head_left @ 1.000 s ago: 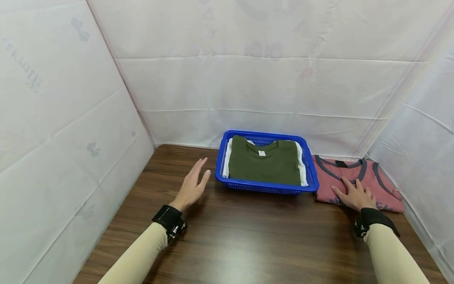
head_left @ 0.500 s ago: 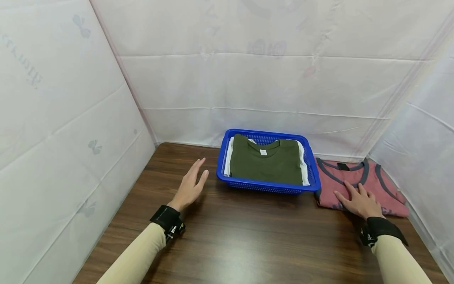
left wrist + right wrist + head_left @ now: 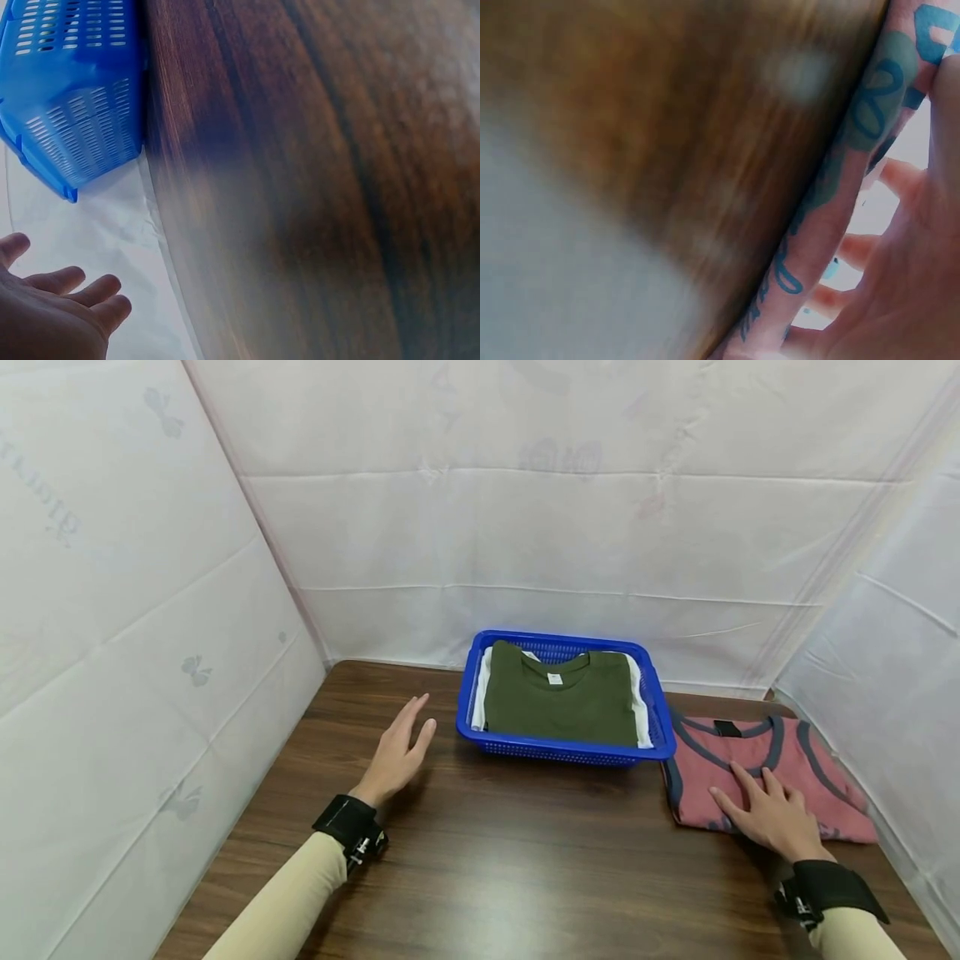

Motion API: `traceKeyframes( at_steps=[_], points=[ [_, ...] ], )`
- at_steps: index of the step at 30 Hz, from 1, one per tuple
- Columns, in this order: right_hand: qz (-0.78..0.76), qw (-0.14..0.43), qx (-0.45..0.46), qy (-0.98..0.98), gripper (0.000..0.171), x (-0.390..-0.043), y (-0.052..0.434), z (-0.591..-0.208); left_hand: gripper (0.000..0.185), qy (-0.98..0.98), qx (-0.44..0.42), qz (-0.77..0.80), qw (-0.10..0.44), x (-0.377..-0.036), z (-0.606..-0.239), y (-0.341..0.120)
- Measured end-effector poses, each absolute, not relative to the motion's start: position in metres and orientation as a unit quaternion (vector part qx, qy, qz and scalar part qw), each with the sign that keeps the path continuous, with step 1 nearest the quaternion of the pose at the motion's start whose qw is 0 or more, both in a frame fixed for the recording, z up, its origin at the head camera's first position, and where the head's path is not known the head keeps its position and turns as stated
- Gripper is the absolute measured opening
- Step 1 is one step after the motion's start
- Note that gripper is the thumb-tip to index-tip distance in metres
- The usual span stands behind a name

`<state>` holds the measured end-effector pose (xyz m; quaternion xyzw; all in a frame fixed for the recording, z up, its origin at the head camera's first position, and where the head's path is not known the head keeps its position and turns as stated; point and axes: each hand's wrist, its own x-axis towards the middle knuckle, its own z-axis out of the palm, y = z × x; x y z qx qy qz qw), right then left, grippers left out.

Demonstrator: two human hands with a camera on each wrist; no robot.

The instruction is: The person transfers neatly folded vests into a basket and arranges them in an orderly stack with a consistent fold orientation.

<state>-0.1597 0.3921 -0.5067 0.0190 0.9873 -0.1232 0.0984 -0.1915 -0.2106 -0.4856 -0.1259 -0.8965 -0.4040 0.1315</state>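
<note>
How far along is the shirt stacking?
Done: a folded green shirt lies on top in the blue basket, white fabric under it. In hand: right hand rests flat on the folded pink shirt beside the basket. Left hand open, holding nothing. Left: pink shirt not yet in the basket.

A blue plastic basket (image 3: 660, 727) sits at the back of the dark wooden table (image 3: 525, 868), a folded olive-green T-shirt (image 3: 558, 706) inside it. My left hand (image 3: 396, 752) is left of it; right of it, my right hand (image 3: 772, 818) lies on a folded pink T-shirt (image 3: 757, 760).
</note>
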Motion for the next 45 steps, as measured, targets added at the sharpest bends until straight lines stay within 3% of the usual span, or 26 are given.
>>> traceKeyframes(
  at_steps=[18,32,45],
  points=[
    [-0.122,0.117,0.03,0.985,0.098,-0.121,0.381,-0.503,0.06,-0.897,-0.133,-0.401,0.132,-0.189,-0.489,-0.21],
    [-0.119,0.081,0.023,0.989,0.088,-0.08,0.372,-0.509,0.062,-0.897,-0.129,-0.405,0.126,-0.186,-0.49,-0.214],
    [-0.098,0.092,0.025,0.991,0.09,-0.056,0.37,-0.512,0.062,-0.898,-0.13,-0.402,0.122,-0.186,-0.492,-0.212]
  ],
)
